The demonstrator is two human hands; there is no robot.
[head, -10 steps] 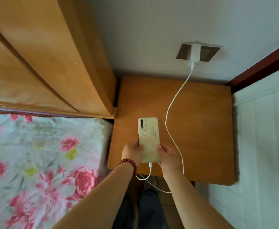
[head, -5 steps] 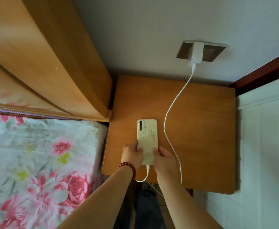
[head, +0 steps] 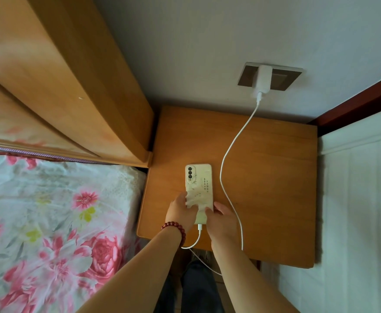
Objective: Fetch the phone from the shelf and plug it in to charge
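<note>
A cream phone (head: 199, 184) with a patterned back lies face down on the wooden bedside table (head: 271, 177). My left hand (head: 180, 211), with a red bead bracelet at the wrist, grips its lower left edge. My right hand (head: 222, 219) holds the lower right corner. A white cable (head: 228, 154) is plugged into the phone's bottom end, loops off the table's front edge and runs up to a white charger (head: 263, 81) seated in the wall socket (head: 280, 76).
A bed with a pink floral sheet (head: 49, 222) lies to the left, its wooden headboard (head: 72, 75) rising beside the table. A white panel (head: 361, 211) borders the table on the right. My dark trousers show below the table's front edge.
Both hands have carried the plugged-in phone slightly away from me and lower onto the table top. The cable loop under the phone has shifted with it.
</note>
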